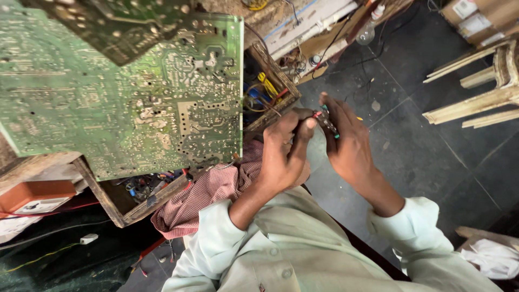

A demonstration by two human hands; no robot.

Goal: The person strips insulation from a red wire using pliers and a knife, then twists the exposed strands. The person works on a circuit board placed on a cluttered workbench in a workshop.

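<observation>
Both hands met above the dark floor [411, 157]: the left hand [284, 157] pinched a small red-tipped component [318, 114] at its fingertips, and the right hand [346, 143] gripped a slim teal-handled tool [328, 123] against it. A slip would likely have dropped the tiny part, perhaps into the cluttered wooden tray [270, 116] beside the green circuit board [124, 103].

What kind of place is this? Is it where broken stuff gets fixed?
Probably an electronics repair shop. Big green circuit boards lie over a wooden box full of wires, and both hands pinch a small part.
</observation>
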